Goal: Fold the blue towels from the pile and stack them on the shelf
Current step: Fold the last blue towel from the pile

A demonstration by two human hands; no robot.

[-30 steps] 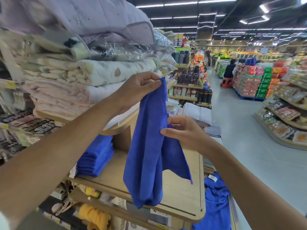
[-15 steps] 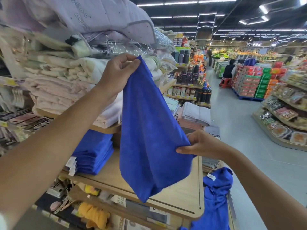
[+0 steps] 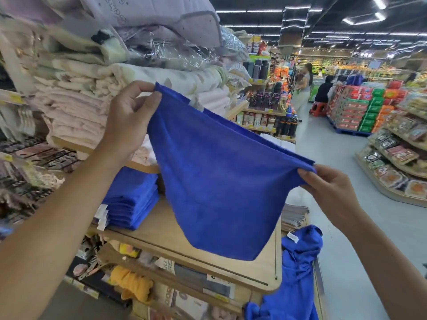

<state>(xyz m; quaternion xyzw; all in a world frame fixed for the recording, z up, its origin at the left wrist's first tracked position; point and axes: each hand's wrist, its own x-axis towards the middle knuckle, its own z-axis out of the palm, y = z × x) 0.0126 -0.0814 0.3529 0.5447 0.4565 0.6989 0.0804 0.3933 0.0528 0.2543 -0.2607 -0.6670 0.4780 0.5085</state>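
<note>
A blue towel [image 3: 215, 181] hangs spread in the air over the wooden shelf [image 3: 254, 271]. My left hand [image 3: 129, 118] pinches its upper left corner, high up by the bedding. My right hand [image 3: 323, 188] pinches the other top corner, lower and to the right. The towel's bottom point dangles just above the shelf board. A stack of folded blue towels [image 3: 131, 197] lies on the shelf's left side. A loose pile of blue towels [image 3: 293, 278] with a white tag sits below the shelf at the right.
Folded pale blankets and bagged bedding [image 3: 92, 84] fill the shelf above. Packaged goods and a yellow cloth [image 3: 131, 285] sit beneath the board. To the right runs a shop aisle [image 3: 346, 227] with displays [image 3: 397, 158] and people in the distance.
My hands have drawn apart: the right one slid out to the towel's far corner, the left shifted slightly. The towel went from a narrow hanging strip to a wide spread sheet.
</note>
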